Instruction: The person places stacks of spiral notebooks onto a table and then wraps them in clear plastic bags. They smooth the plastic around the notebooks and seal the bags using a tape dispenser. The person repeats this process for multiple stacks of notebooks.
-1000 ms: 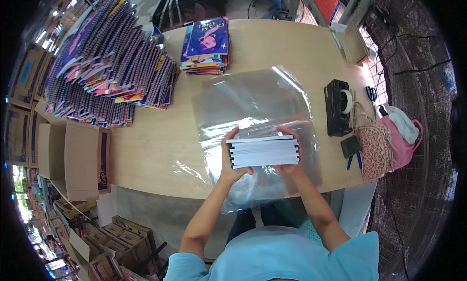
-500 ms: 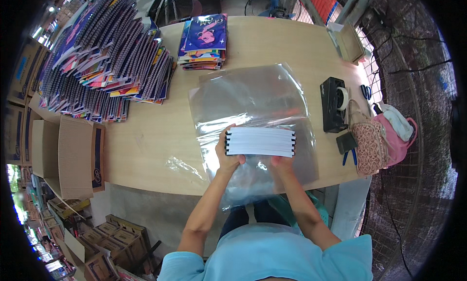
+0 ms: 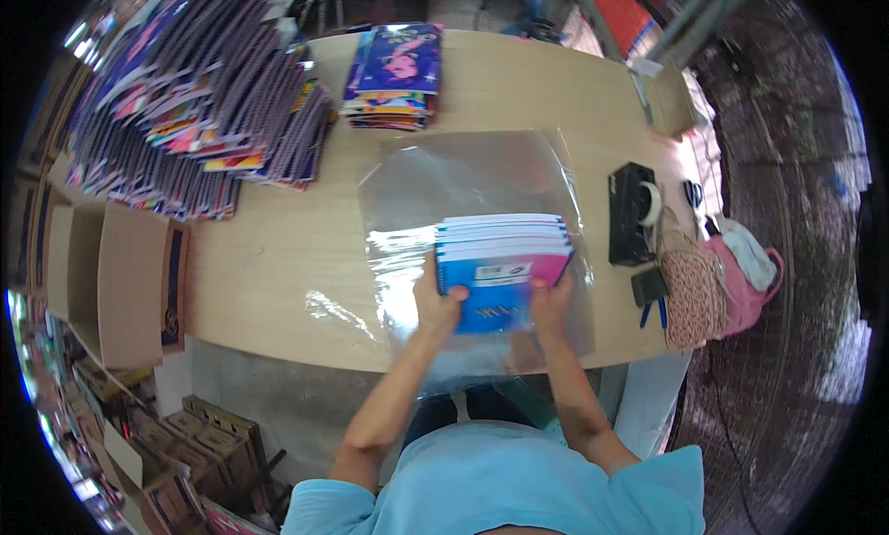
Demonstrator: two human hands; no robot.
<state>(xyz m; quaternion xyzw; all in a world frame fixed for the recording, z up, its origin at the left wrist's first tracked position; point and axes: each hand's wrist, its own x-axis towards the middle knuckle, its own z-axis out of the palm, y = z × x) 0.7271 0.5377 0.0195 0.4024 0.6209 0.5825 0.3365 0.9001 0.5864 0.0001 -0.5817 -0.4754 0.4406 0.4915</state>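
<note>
Left hand (image 3: 435, 304) grips left side of notebook stack (image 3: 505, 243), thumb on blue-pink cover. Stack's between both hands, above plastic sheet (image 3: 472, 169), toward table (image 3: 278, 267)'s near edge. Visible long axis left-right, page edges toward far edge. Right hand (image 3: 553, 305) grips right side. Fingers mostly hidden, print blurred.

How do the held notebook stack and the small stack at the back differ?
The held notebook stack shows blue and pink; the back stack, dark blue with a pink figure. Left hand and right hand grip the held notebook stack; the back stack rests on the table. Both contain several books.
</note>
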